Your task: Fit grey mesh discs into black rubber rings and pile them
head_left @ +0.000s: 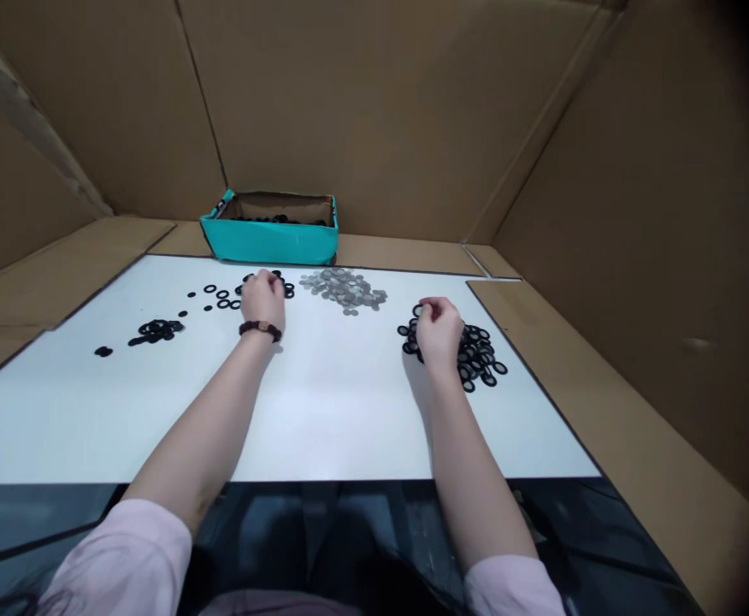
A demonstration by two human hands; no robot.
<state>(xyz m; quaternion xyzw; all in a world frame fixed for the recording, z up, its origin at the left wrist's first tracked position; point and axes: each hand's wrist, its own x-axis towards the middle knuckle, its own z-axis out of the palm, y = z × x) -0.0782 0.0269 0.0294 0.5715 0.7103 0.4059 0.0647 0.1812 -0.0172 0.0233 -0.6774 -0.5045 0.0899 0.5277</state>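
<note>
My left hand (263,298) is closed, its fingertips turned away from me, over a group of black rings (289,291) on the white board. Whatever it may hold is hidden. Over to the right, my right hand (439,332) is pinched above a pile of black-rimmed discs with pale centres (477,352). One rimmed disc (418,310) shows right beside its fingertips; I cannot tell whether it is held or lies on the board. Between the hands, farther back, is a heap of translucent grey discs (345,289).
A teal-sided box (272,241) with dark pieces inside stands behind the white board (336,411). Toward the left lie a small heap of black rings (156,330) and a few small black discs (103,352). Cardboard walls (374,111) enclose the back and sides.
</note>
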